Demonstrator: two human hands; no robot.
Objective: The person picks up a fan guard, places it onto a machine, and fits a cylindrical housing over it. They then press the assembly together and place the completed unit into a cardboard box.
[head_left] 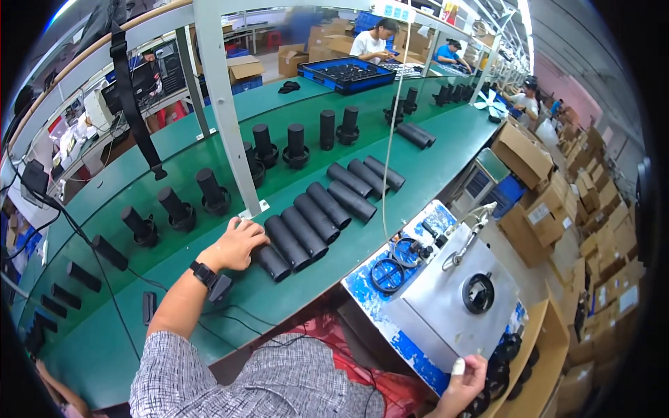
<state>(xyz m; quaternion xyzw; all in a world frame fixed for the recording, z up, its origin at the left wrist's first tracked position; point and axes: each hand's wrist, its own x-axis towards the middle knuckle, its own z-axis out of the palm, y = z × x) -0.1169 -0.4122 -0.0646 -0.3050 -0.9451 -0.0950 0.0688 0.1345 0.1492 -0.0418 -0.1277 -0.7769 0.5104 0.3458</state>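
My left hand (237, 245) is curled over the upper end of a black tube (272, 263), the nearest in a slanted row on the green bench. Its fingertips reach the tube; part of the grip is hidden under the hand. More black tubes (301, 233) lie side by side to the right of it. My right hand (463, 387) hangs by the near corner of a metal box (446, 306), thumb and fingers apart and nothing between them. Something white covers its thumb tip. A black ring (479, 292) sits on top of the box.
Upright black cylinders in round bases (296, 146) line the green belt beyond a white post (224, 104). Black rings (387, 275) lie on a blue worn board. A carton (547, 348) of black parts stands at right. Cables (230, 313) cross the bench; co-workers sit farther back.
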